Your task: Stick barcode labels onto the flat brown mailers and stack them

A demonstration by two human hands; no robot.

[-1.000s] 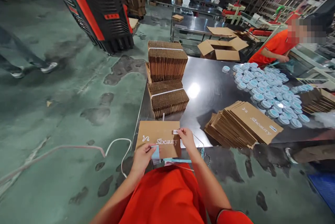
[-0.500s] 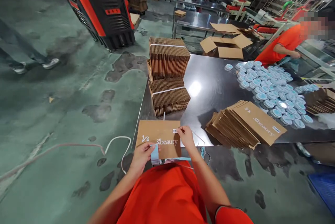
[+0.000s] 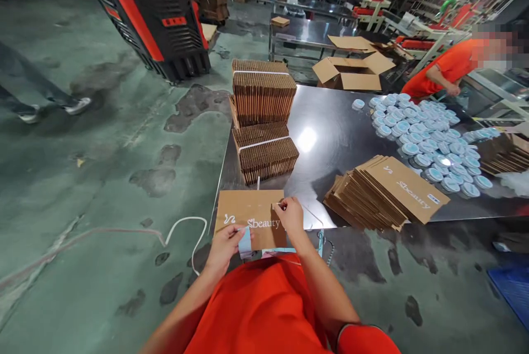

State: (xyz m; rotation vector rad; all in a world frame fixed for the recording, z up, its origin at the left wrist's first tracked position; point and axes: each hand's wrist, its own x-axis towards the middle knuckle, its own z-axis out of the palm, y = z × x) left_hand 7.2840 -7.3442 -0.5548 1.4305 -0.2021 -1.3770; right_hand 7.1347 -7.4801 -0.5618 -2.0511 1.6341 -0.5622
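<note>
A flat cardboard box [image 3: 256,202] printed "Sbeauty" lies at the near edge of the metal table. My left hand [image 3: 224,245] is closed on a light blue strip [image 3: 245,243], apparently label backing, over the box's lower edge. At the box's upper right, my right hand [image 3: 291,215] has its fingertips pinched on a small white label [image 3: 276,206]. Most of that label is hidden by the fingers, and I cannot tell whether it is stuck down or lifted.
Strapped bundles of folded cardboard [image 3: 266,147] stand ahead. To the right lie a stack of printed flat boxes [image 3: 413,191] and many round blue-lidded containers [image 3: 430,133]. An open carton [image 3: 355,73] sits beyond the table. A co-worker in orange [image 3: 442,70] is at the far right.
My right fingertips have shifted slightly left over the label, which showed flat on the box before and is now mostly covered. My left hand keeps its grip on the blue strip.
</note>
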